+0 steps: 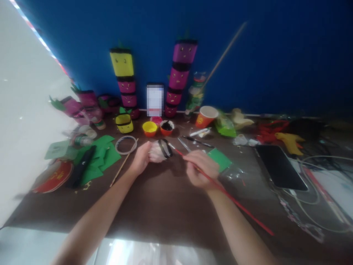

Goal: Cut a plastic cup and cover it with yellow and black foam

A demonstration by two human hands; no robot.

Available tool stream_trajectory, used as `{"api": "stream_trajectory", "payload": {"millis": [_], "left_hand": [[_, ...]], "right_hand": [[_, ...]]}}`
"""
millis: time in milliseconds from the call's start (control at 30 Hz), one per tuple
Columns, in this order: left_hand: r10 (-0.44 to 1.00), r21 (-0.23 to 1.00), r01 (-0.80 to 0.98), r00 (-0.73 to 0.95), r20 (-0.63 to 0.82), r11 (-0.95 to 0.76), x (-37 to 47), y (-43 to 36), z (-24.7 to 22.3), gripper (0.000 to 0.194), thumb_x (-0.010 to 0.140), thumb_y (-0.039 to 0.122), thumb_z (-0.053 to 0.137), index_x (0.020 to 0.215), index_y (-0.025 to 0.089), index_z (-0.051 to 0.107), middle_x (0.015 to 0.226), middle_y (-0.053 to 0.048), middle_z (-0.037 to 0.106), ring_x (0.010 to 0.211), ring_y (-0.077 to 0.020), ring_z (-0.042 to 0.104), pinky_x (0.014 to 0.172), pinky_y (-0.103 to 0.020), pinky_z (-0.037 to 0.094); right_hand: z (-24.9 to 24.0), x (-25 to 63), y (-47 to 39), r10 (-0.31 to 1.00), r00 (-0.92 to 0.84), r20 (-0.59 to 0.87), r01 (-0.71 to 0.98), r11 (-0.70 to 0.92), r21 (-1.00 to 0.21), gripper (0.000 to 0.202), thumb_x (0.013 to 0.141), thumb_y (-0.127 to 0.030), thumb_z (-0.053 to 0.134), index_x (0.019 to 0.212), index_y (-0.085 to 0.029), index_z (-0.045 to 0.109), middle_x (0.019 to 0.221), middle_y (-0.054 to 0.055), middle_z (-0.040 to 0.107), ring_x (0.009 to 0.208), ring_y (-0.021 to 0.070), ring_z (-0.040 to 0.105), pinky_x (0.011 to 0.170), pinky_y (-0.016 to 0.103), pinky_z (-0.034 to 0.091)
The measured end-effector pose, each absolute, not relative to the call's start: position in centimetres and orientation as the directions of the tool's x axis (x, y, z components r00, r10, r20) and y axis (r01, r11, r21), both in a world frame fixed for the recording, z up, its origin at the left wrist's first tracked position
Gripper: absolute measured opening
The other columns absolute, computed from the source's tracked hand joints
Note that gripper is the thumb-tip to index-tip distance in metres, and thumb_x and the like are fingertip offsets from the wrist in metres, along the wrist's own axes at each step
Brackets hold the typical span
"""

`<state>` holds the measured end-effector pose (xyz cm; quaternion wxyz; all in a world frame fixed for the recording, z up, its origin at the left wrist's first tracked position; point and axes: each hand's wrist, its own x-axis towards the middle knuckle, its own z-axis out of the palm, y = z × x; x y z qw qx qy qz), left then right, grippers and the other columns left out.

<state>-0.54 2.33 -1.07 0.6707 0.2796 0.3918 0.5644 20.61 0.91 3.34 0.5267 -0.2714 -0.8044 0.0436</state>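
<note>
My left hand [142, 157] is closed round a small whitish cup-like piece [156, 151] with a black band at its right end. My right hand [202, 168] grips a long red paintbrush [234, 200], its tip close to the black band; whether they touch is too blurred to tell. Just beyond the hands stand an orange cup of black paint [167, 129] and an orange cup of yellow paint [150, 129]. A small yellow painted cup with a face [124, 124] sits left of them.
Stacks of purple and yellow painted cups [179, 77] stand against the blue wall, with a lit phone [154, 100] between them. Green paper [102, 158], a tape roll [126, 145] and a stick [122, 165] lie left. A dark phone [281, 167] with cables lies right.
</note>
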Motion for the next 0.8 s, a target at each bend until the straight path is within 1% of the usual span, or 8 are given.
{"api": "stream_trajectory", "payload": {"millis": [133, 233, 433, 567, 733, 800], "left_hand": [[0.984, 0.825, -0.54, 0.037, -0.172, 0.165, -0.53, 2.25, -1.32, 0.048, 0.067, 0.054, 0.068, 0.088, 0.013, 0.057, 0.058, 0.001, 0.059, 0.05, -0.014, 0.061, 0.051, -0.028, 0.052], [0.988, 0.834, -0.533, 0.033, -0.149, 0.144, -0.51, 2.16, -1.31, 0.045, 0.066, 0.053, 0.069, 0.084, 0.014, 0.055, 0.056, 0.004, 0.056, 0.046, -0.0113, 0.058, 0.049, -0.026, 0.051], [0.989, 0.843, -0.519, 0.025, -0.148, 0.14, -0.43, 2.1, -0.98, 0.048, 0.062, 0.053, 0.072, 0.084, 0.014, 0.055, 0.059, 0.003, 0.057, 0.051, -0.0142, 0.062, 0.051, -0.028, 0.053], [0.99, 0.852, -0.508, 0.021, -0.137, 0.129, -0.4, 2.08, -0.97, 0.046, 0.062, 0.052, 0.072, 0.086, 0.015, 0.056, 0.06, 0.002, 0.058, 0.058, -0.0165, 0.064, 0.054, -0.029, 0.054], [0.991, 0.851, -0.51, 0.021, -0.13, 0.123, -0.38, 2.03, -0.9, 0.045, 0.063, 0.052, 0.072, 0.083, 0.015, 0.057, 0.06, 0.003, 0.059, 0.052, -0.0134, 0.062, 0.049, -0.025, 0.053], [0.99, 0.85, -0.51, 0.027, -0.135, 0.13, -0.39, 2.01, -0.82, 0.045, 0.063, 0.052, 0.072, 0.083, 0.015, 0.056, 0.061, 0.002, 0.06, 0.051, -0.0134, 0.062, 0.05, -0.026, 0.053]], "right_hand": [[3.34, 20.54, 0.91, 0.491, -0.301, 0.818, 0.412, 0.84, -0.353, 0.019, 0.074, -0.007, 0.05, 0.085, -0.019, 0.061, 0.071, 0.006, 0.064, 0.065, 0.0165, 0.06, 0.059, 0.032, 0.052], [3.56, 20.53, 0.76, 0.499, -0.313, 0.808, 0.42, 0.836, -0.353, 0.018, 0.074, -0.008, 0.049, 0.083, -0.019, 0.06, 0.07, 0.006, 0.063, 0.063, 0.0165, 0.059, 0.058, 0.032, 0.051], [3.49, 20.48, 0.63, 0.495, -0.304, 0.814, 0.418, 0.837, -0.353, 0.017, 0.074, -0.009, 0.05, 0.083, -0.019, 0.06, 0.069, 0.006, 0.063, 0.062, 0.0173, 0.059, 0.057, 0.032, 0.05], [3.41, 20.45, 0.65, 0.481, -0.31, 0.82, 0.411, 0.846, -0.34, 0.018, 0.073, -0.007, 0.05, 0.083, -0.019, 0.059, 0.068, 0.005, 0.061, 0.062, 0.0167, 0.057, 0.056, 0.032, 0.049], [3.47, 20.45, 0.63, 0.457, -0.316, 0.831, 0.395, 0.86, -0.323, 0.022, 0.07, -0.004, 0.051, 0.086, -0.018, 0.059, 0.07, 0.006, 0.061, 0.064, 0.0169, 0.057, 0.057, 0.032, 0.049], [3.36, 20.47, 0.65, 0.456, -0.321, 0.83, 0.396, 0.861, -0.32, 0.023, 0.07, -0.004, 0.051, 0.086, -0.019, 0.058, 0.07, 0.006, 0.061, 0.063, 0.0169, 0.057, 0.056, 0.032, 0.049]]}}
